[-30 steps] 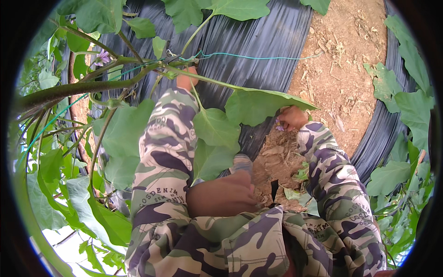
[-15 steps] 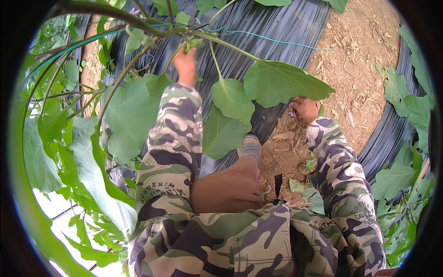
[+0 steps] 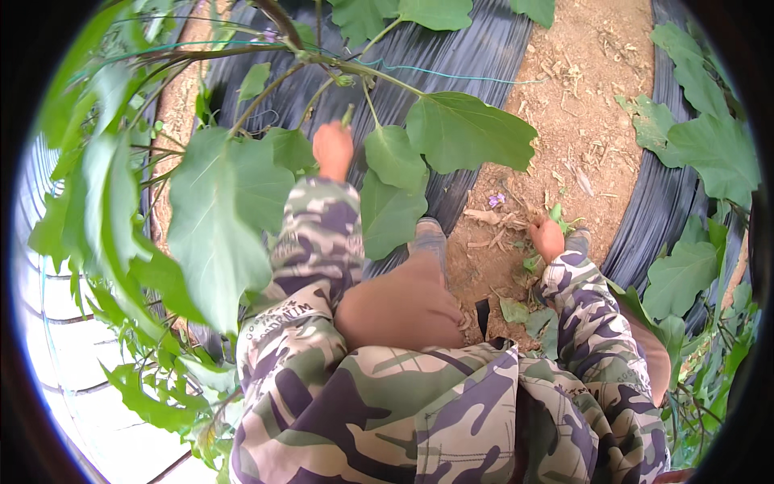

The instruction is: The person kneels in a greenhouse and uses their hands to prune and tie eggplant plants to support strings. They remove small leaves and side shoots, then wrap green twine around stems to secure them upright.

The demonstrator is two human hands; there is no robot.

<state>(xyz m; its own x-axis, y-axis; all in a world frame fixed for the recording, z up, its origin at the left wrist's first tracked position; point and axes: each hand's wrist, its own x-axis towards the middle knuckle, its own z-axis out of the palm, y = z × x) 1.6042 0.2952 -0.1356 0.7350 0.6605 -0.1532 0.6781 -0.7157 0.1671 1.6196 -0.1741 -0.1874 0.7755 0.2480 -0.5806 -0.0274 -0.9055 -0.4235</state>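
My left hand (image 3: pixel 333 152) is closed below the eggplant-like branch (image 3: pixel 355 66). A small green shoot or bud (image 3: pixel 347 115) sticks up from its fingertips. Beside this hand hang broad green leaves (image 3: pixel 393 157), attached to the branch. Low over the soil on the right is my right hand (image 3: pixel 547 237), its fingers loosely bent and apart, with nothing visible in them. A purple flower (image 3: pixel 497 199) lies on the soil to the left of it, not touching it.
Black plastic film (image 3: pixel 451 48) covers the bed ahead, and dry soil (image 3: pixel 576 105) with plant litter runs along its right. A thin green string (image 3: pixel 459 75) crosses above the film. Dense leaves (image 3: pixel 218 210) crowd the left side; more plants (image 3: pixel 681 282) stand at right.
My left hand has come down from the branch with a small green piece. My right hand has let go of the purple flower and moved nearer to me. The view has shifted.
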